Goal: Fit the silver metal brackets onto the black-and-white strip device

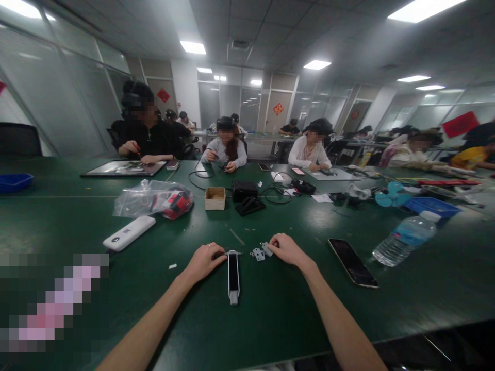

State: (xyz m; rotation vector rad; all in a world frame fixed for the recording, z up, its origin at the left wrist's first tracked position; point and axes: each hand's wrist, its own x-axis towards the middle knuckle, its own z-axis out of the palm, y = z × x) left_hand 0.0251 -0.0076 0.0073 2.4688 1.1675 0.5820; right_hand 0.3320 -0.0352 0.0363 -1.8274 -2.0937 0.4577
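A slim black device with a pale frame (233,275) lies upright in the view on the green table (193,330). At its upper left is my left hand (205,262), fingers closed at a thin rod near the device's top end; whether the hand grips it is too small to tell. Several small grey metal parts (258,254) lie right of the device. My right hand (286,249) has its fingertips pressed together on the rightmost grey part (266,249).
A phone (352,263) and water bottle (406,239) lie to the right. Farther off are a small box (215,199), a black case (244,191) and a plastic bag (154,200). A white device (129,233) rests at left. People sit across the table.
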